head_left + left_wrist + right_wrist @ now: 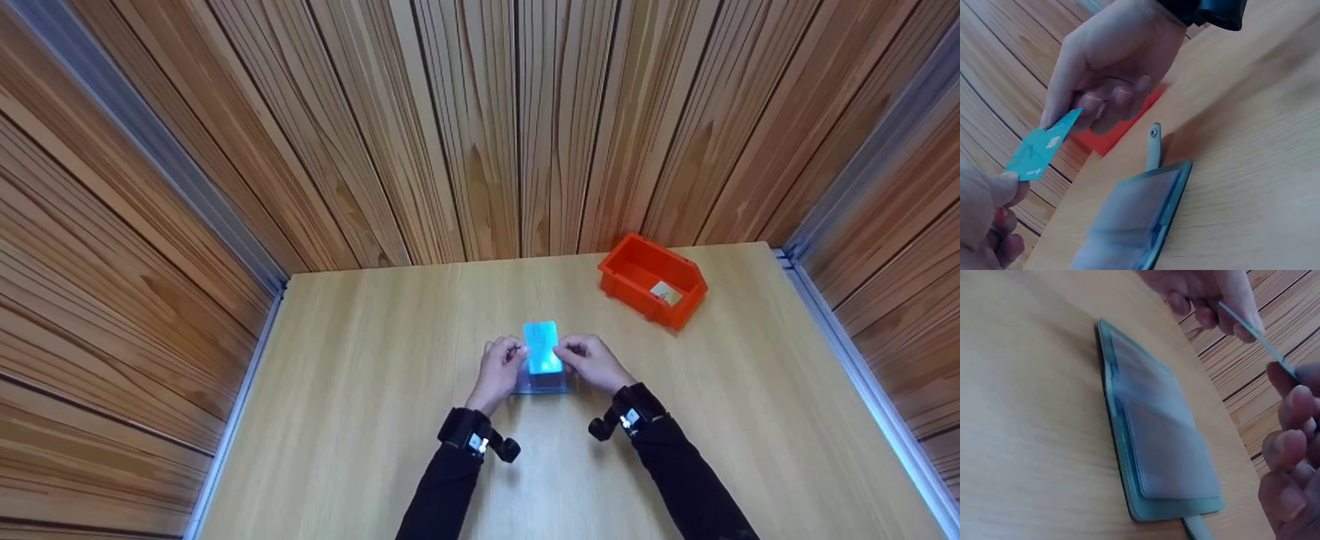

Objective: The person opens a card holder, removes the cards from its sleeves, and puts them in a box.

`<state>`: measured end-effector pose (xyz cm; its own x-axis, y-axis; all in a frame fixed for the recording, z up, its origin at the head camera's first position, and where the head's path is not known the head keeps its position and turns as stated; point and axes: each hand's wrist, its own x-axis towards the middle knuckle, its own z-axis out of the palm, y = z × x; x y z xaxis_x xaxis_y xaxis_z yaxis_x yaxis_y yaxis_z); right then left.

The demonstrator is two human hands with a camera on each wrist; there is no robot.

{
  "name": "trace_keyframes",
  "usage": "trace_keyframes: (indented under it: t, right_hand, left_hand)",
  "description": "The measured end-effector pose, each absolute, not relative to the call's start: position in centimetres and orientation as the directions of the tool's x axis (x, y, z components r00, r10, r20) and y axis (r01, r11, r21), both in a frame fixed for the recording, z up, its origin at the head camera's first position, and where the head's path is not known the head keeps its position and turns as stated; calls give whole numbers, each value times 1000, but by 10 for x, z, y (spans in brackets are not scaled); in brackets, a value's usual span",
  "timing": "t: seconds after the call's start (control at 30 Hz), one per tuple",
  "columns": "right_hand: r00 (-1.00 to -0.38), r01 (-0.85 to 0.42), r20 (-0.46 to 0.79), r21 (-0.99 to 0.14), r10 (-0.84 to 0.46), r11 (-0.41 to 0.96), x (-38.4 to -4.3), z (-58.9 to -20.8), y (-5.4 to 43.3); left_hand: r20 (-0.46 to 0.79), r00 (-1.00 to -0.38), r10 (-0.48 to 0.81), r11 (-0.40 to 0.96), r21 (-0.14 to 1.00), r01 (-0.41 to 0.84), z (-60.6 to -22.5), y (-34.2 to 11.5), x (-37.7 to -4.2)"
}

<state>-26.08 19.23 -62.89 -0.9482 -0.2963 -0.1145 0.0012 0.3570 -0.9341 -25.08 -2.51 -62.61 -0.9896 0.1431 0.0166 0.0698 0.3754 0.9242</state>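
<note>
Fingers of the left hand (499, 369) and right hand (594, 361) are curling in, each thumb and fingertip pinching opposite sides of a thin turquoise rectangular card (543, 347), as both black-sleeved forearms (442, 495) are angling inward. The pale wood-grain tabletop (360, 420) is extending past either forearm toward metal rails (864, 375), giving sideways room. An orange plastic bin (634, 298) is sitting near the far right corner. Below the raised card, a teal holder with clear sleeves (1171, 455) is lying open, partly hidden in the head view. Its snap strap (1154, 147) is jutting from one edge. Inside the bin, a pale piece (665, 292) is showing too small to identify.
</note>
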Motion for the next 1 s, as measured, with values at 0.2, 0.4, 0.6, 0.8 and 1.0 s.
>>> trace_keyframes:
  t: [0.2, 0.4, 0.6, 0.8, 1.0]
  right_hand:
    - [-960, 47, -144, -929, -241, 368, -260, -633, 195]
    - [-981, 107, -155, -932, -114, 346, -265, -617, 213]
    - [-999, -3, 19, -914, 36, 405, -277, -592, 253]
    - [-971, 19, 76, -921, 228, 389, -289, -567, 293]
    - [-905, 97, 39, -950, 423, 296, -297, -549, 329]
  left_hand:
    - [19, -991, 131, 418, 905, 72, -634, -30, -249]
    - [98, -984, 150, 722, 669, 177, -650, -48, -251]
    - [48, -988, 144, 855, 496, 149, -664, -58, -245]
    - [4, -992, 127, 870, 480, 113, -667, -58, -243]
    - [-4, -992, 123, 869, 484, 105, -666, -57, -244]
